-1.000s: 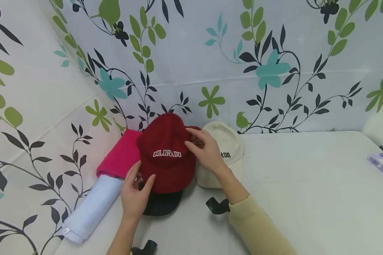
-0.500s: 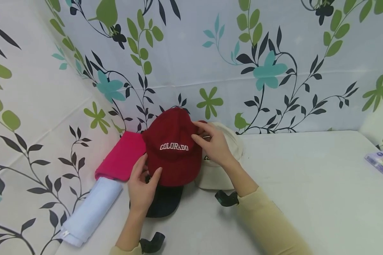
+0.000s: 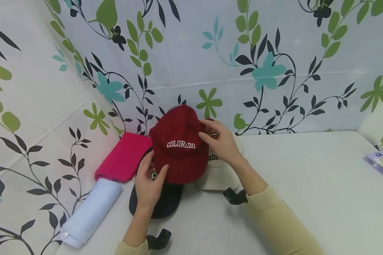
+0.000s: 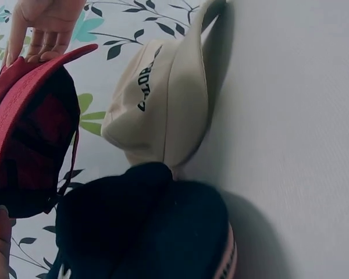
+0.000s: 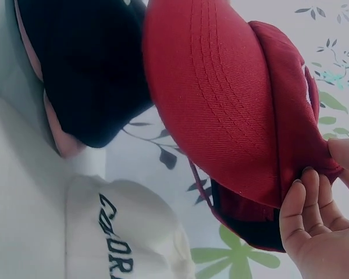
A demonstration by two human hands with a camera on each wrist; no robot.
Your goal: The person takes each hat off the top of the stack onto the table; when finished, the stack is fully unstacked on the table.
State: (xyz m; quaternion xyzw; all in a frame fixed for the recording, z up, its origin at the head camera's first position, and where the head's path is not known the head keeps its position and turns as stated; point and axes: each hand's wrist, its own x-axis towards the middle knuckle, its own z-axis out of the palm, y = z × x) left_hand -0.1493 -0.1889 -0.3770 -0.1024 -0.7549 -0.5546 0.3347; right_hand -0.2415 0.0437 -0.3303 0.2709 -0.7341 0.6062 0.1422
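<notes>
A red baseball cap point(image 3: 182, 152) with "COLORADO" in white letters is held off the table by both hands. The left hand point(image 3: 150, 186) grips its lower left edge. The right hand point(image 3: 221, 143) pinches its right side, thumb in front, as the right wrist view also shows. Below and partly behind it lies a dark cap point(image 3: 167, 202), mostly hidden in the head view; the left wrist view shows more of this dark cap point(image 4: 145, 226). A cream cap point(image 3: 215, 179) with dark lettering stands to the right, partly covered by the red cap and right hand.
A folded pink cloth point(image 3: 124, 157) and a rolled light blue cloth point(image 3: 90, 212) lie along the left side of the white table point(image 3: 290, 184). A purple packet point(image 3: 381, 163) sits at the far right edge. A leaf-patterned curtain point(image 3: 178, 63) hangs behind and at left.
Both hands have carried the red cap to the right and slightly up. More of the dark cap and pink cloth shows, while the cream cap is more covered.
</notes>
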